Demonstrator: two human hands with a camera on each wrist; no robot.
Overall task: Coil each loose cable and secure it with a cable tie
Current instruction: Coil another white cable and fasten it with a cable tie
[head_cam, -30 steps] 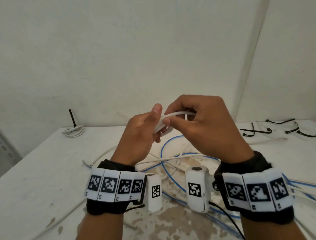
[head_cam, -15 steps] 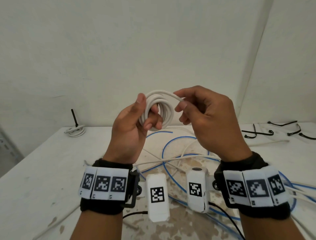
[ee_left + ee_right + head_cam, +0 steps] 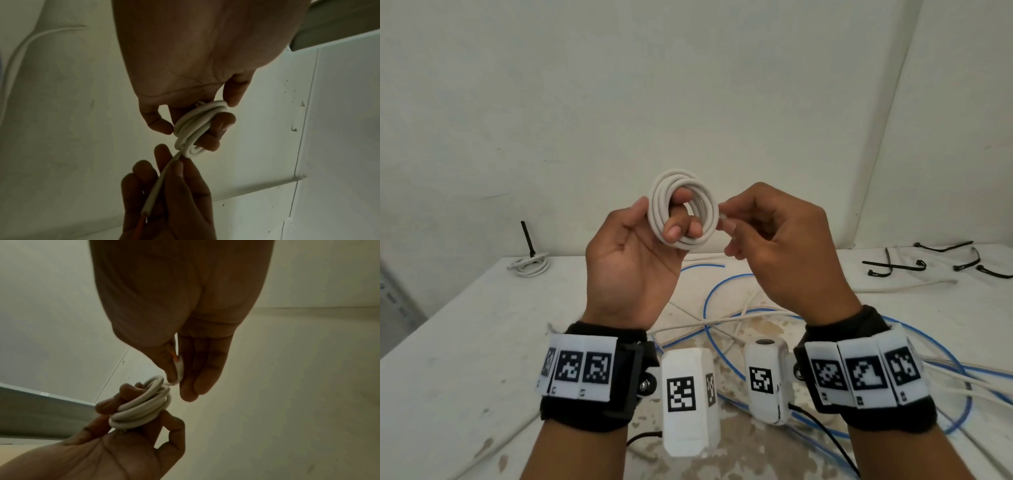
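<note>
A white cable wound into a small coil (image 3: 681,209) is held up in front of the wall, above the table. My left hand (image 3: 654,219) grips the coil (image 3: 193,128) with fingers hooked through its middle and the thumb outside. My right hand (image 3: 732,226) pinches the coil's loose end (image 3: 162,178) between thumb and forefinger, just right of the coil (image 3: 141,407). An orange core shows at the cut tip (image 3: 175,357). Several black cable ties (image 3: 928,263) lie at the table's far right.
Loose blue cables (image 3: 709,301) and white cables (image 3: 739,318) tangle on the white table (image 3: 465,342) under my wrists. A coiled white cable with a black tie (image 3: 530,263) sits at the far left by the wall. A table edge drops off on the left.
Both hands have risen from near the table. The left hand turned palm-up so the coil faces me. The right hand slid along to the cable's short free end.
</note>
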